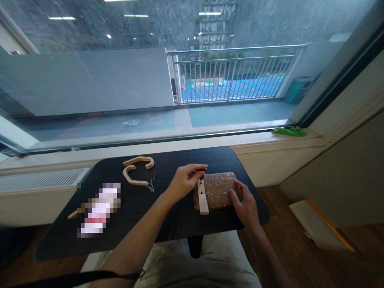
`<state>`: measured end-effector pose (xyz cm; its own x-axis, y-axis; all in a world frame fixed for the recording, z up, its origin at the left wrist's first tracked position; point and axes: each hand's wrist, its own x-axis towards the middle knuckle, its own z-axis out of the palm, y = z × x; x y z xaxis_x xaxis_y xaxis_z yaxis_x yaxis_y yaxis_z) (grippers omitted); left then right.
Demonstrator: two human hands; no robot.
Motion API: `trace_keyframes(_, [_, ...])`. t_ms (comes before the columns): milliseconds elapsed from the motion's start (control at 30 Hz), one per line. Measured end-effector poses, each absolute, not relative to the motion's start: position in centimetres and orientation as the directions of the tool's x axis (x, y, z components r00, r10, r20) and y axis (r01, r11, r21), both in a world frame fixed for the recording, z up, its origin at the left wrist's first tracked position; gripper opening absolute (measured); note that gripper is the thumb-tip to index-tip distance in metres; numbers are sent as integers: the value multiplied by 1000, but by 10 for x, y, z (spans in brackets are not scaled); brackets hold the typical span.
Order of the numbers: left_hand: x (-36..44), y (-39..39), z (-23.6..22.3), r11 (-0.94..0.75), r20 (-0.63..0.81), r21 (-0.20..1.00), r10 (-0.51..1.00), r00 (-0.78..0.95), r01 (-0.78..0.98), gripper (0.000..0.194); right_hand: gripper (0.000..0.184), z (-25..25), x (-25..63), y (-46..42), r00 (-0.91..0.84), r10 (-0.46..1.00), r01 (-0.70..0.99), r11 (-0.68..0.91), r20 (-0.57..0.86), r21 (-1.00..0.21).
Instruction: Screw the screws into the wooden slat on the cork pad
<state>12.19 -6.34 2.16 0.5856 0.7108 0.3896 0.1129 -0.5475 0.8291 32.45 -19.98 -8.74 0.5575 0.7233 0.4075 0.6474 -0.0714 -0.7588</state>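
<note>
Clear wrap (229,179) encloses a brown block (220,192) toward three o'clock on the counter (172,162). A wood strip (203,204) lies across its nine o'clock end. The left hand (185,179) pinches a dark piece (202,173) at the strip's twelve o'clock tip, partly hiding it. The right hand (246,203) rests, fingers spread, on the block's three o'clock edge. Screws (152,185) lie at nine o'clock, bent wood pieces (132,181) at ten.

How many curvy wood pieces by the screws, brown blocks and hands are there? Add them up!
Curved pale wooden pieces beside thin metal screws: 2
Brown plastic-wrapped rectangular block: 1
Bare left hand and right hand: 2
Total: 5
</note>
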Motion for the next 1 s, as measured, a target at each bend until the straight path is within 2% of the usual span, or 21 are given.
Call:
trace_keyframes(200, [123,-66,23,-489,357,869,730,582,80,24,48,-67,308,-213,495,671,797,-97,552,-596])
trace_keyframes(300, [124,-66,24,-460,341,885,741,579,68,24,53,-49,285,-223,319,748,829,77,582,-554])
trace_keyframes(400, [123,-67,25,-450,342,892,743,576,51,25,72,-40,263,-225,141,821,818,218,553,-532])
trace_keyframes(500, [122,-67,25,-457,362,889,735,574,24,24,81,-42,252,-219,122,845,830,202,521,-520])
trace_keyframes(667, [121,-69,23,-460,382,888,742,551,3,23,77,-49,250,-214,89,841,855,210,534,-474])
trace_keyframes(833, [123,-70,21,-477,387,879,736,555,19,23,83,-51,249,-216,99,844,846,208,527,-492])
trace_keyframes(1000, [124,-71,22,-505,408,863,727,553,28,20,70,-54,246,-215,130,816,841,210,564,-498])
